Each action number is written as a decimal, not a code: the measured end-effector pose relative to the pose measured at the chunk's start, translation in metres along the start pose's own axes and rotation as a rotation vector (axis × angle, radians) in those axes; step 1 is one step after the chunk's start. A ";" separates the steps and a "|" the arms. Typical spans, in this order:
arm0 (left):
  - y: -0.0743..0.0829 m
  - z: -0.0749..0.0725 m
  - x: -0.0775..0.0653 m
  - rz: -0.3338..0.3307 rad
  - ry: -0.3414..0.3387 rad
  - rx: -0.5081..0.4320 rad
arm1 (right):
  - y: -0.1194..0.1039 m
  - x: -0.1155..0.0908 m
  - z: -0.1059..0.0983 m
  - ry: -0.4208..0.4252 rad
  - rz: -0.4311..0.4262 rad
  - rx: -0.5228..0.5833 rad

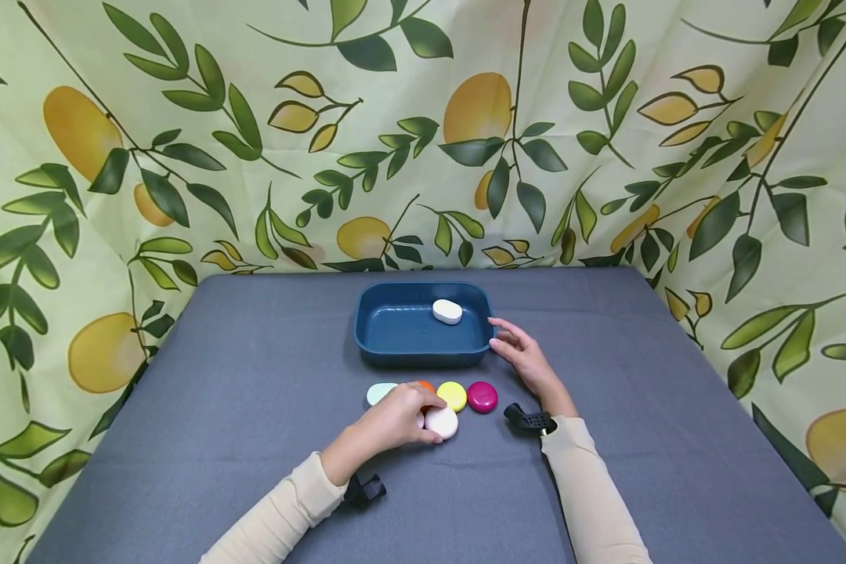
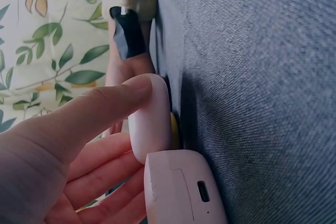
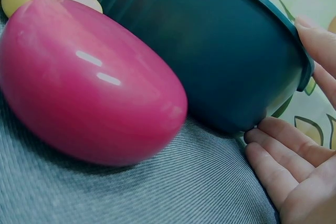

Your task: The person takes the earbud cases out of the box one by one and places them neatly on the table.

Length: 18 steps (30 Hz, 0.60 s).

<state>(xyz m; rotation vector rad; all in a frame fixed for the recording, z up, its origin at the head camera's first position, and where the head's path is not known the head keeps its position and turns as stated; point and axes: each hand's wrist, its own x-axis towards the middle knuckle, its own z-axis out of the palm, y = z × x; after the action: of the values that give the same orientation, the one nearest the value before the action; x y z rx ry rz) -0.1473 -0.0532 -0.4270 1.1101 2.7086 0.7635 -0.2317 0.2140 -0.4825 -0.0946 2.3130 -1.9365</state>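
Observation:
My left hand (image 1: 398, 415) pinches a smooth white rounded case (image 1: 442, 423) between thumb and fingers, tilted on edge in the left wrist view. Right beside it is a pale earbud case (image 2: 176, 187) with a charging port on its side. Fingertips of my right hand (image 1: 524, 356) are at the right end of a dark blue bin (image 1: 416, 360), its fingers loosely spread. Inside the bin lies a white oval case (image 1: 447, 312). A yellow round case (image 1: 453, 396) and a glossy magenta case (image 1: 482, 397) sit in front of the bin.
A pale mint case (image 1: 379, 393) and an orange case (image 1: 426, 385), both partly hidden by the left hand, are in the same row. The grey cloth-covered table (image 1: 254, 352) reaches back to a leaf-patterned curtain (image 1: 366, 180). Black straps are on both wrists.

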 end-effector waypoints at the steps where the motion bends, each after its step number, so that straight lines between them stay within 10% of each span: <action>1: 0.000 0.000 0.000 -0.005 -0.005 0.006 | 0.000 0.000 0.000 0.000 -0.001 -0.001; 18: 0.004 0.006 0.000 0.003 0.005 0.136 | -0.001 -0.001 0.000 0.000 0.000 0.000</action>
<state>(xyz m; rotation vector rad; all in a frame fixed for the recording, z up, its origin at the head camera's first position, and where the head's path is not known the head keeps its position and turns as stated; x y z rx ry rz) -0.1428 -0.0483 -0.4300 1.1400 2.7998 0.5911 -0.2312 0.2142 -0.4818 -0.0940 2.3131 -1.9360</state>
